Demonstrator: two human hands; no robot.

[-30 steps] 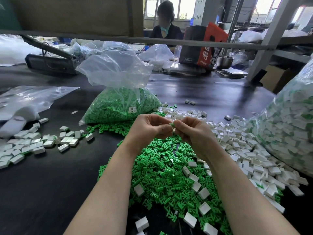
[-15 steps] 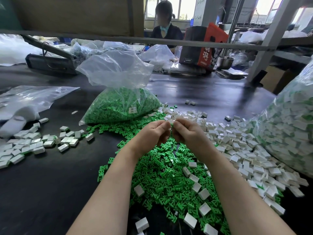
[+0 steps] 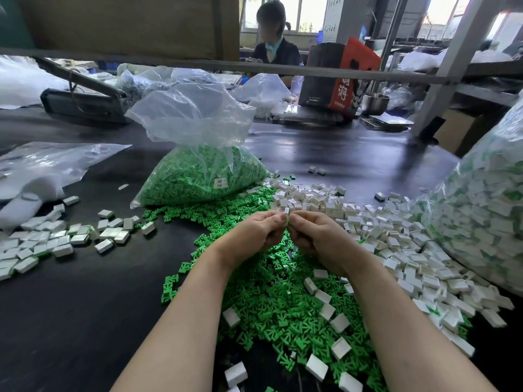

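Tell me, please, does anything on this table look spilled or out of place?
Yes. Loose green pieces spread from the foot of the clear bag over the dark table, and several white caps lie mixed into that green heap. Two stray caps sit alone farther back.

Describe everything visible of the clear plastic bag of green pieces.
The clear, crinkled plastic bag sits on the black tabletop, its lower half bulging with small green plastic pieces, its upper half empty, slack and standing up. A small white label shows low on its front. Loose green pieces lie against its base; white rectangular caps reach its right corner.
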